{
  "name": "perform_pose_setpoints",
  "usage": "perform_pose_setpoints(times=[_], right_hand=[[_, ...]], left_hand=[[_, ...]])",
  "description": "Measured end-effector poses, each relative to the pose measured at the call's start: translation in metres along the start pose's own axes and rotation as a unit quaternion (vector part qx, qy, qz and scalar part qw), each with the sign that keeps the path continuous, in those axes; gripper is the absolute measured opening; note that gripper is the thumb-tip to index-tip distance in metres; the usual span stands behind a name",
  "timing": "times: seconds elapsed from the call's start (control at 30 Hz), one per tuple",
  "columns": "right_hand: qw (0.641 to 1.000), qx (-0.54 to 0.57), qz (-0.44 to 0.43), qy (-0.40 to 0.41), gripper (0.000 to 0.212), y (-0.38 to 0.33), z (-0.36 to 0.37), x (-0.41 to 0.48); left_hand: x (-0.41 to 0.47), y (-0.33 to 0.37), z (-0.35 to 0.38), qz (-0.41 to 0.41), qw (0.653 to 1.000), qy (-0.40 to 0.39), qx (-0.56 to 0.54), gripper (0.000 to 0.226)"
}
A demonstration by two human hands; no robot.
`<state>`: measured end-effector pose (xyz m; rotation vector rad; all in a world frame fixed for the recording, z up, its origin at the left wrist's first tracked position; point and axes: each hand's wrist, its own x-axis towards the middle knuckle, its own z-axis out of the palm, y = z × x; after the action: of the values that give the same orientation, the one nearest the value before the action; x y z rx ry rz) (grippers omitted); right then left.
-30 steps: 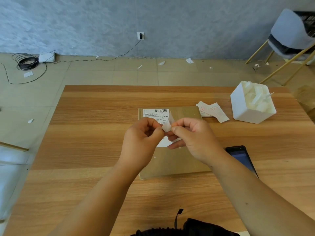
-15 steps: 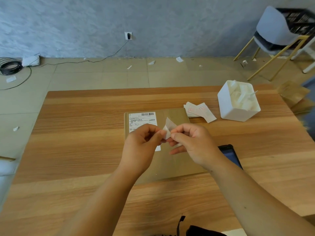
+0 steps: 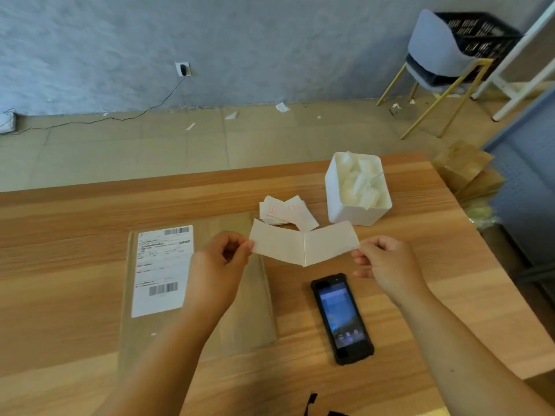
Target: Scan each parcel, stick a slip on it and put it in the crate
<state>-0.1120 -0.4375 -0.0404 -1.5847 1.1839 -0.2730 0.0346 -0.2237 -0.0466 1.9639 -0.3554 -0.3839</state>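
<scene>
A creased white slip [image 3: 304, 245] is being held stretched above the bench [image 3: 75, 271], pinched at its ends by the left hand [image 3: 220, 265] and right hand [image 3: 386, 265]. A labelled parcel [image 3: 195, 283] is lying flat below, beside a phone [image 3: 341, 318].

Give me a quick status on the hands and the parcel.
Left hand and right hand pinch slip, peeled open. Parcel flat below, nothing blocking.
</scene>
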Motion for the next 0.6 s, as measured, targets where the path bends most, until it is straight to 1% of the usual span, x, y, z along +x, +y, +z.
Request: perform_pose_setpoints(times=[0.07,0.13,0.2,0.33,0.5,0.6], right_hand=[[0.999,-0.026,0.005,0.046,0.014,0.008,-0.025,0.017],[0.994,-0.072,-0.009,0.087,0.014,0.014,-0.048,0.033],[0.988,-0.110,-0.032,0.102,0.014,0.018,-0.067,0.047],[0.982,-0.162,-0.054,0.084,0.015,0.019,-0.092,0.073],[0.983,-0.160,-0.058,0.066,0.017,0.015,-0.111,0.101],[0.985,-0.151,-0.064,0.058,0.019,0.014,-0.118,0.112]], left_hand=[[0.008,0.006,0.020,0.002,1.000,-0.001,0.024,0.010],[0.016,0.012,0.040,-0.001,0.999,-0.001,0.035,0.009],[0.025,0.021,0.062,0.004,0.999,-0.004,0.033,0.008],[0.048,0.047,0.110,0.041,0.998,-0.019,0.036,0.010],[0.090,0.092,0.165,0.098,0.995,-0.005,0.029,0.007],[0.120,0.109,0.195,0.101,0.995,-0.003,0.017,0.004]])
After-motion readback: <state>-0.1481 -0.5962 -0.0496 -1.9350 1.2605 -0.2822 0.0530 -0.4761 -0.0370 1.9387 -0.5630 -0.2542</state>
